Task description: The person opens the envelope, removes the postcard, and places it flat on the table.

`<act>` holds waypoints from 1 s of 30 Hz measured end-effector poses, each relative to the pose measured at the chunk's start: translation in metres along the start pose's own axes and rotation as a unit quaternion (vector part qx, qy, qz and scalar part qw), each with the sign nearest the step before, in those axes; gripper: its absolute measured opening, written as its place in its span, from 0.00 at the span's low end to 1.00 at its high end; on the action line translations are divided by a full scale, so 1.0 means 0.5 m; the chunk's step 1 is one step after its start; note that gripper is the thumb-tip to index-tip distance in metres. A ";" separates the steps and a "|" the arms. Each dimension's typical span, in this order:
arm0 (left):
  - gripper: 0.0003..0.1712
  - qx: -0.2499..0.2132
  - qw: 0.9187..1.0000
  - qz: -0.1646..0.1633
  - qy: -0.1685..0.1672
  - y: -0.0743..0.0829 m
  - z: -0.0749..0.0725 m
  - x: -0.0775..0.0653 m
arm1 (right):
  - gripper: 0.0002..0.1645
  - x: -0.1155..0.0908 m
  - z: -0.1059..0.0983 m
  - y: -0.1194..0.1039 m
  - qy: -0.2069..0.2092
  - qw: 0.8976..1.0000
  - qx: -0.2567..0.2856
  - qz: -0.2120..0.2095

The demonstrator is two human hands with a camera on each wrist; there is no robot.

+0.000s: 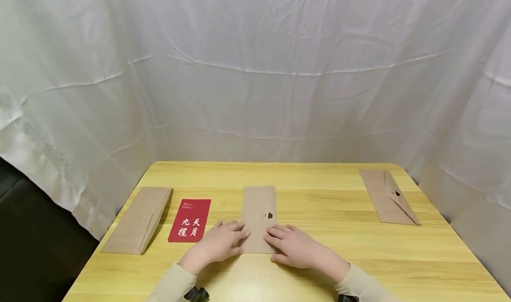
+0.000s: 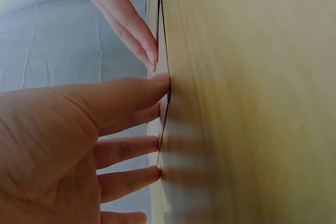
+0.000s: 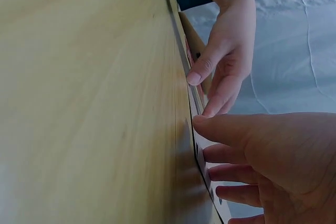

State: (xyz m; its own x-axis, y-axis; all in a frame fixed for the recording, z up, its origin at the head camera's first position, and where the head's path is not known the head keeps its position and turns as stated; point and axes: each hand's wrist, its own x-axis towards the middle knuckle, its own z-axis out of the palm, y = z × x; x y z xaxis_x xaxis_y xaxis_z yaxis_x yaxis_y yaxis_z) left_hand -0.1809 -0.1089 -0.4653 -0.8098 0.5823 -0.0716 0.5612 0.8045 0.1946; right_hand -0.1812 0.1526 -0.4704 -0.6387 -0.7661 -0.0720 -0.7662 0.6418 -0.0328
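A flat brown paper envelope (image 1: 258,204) with a small black printed mark lies upright on the middle of the table. My left hand (image 1: 223,240) touches its left edge with extended fingers, thumb low near the bottom corner. From the other side my right hand (image 1: 293,246) rests its fingertips on the lower right part, just below the black mark. In the left wrist view the left hand's fingers (image 2: 128,182) are fairly straight against the envelope's thin edge. The right wrist view likewise has the right hand's fingers (image 3: 233,174) reaching to the envelope, nearly straight.
Left of the hands lies a red card (image 1: 190,220) with white characters. Farther left is a thicker brown envelope (image 1: 133,220). Another brown envelope (image 1: 387,200) with a diagonal flap lies at the far right. White curtains (image 1: 255,93) hang behind the wooden table (image 1: 319,178).
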 end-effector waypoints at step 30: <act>0.47 -0.062 0.994 -0.085 -0.026 -0.092 -0.026 -0.030 | 0.35 0.108 -0.003 -0.060 0.002 0.997 -0.054 -0.053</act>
State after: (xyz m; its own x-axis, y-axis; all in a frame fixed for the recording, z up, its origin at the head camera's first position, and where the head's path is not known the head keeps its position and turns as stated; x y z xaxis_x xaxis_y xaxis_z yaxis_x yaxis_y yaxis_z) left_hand -0.1966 -0.1563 -0.4603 -0.8798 0.4462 -0.1638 0.3880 0.8733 0.2947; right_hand -0.1929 0.0917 -0.4719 -0.5530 -0.8303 -0.0690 -0.8329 0.5492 0.0679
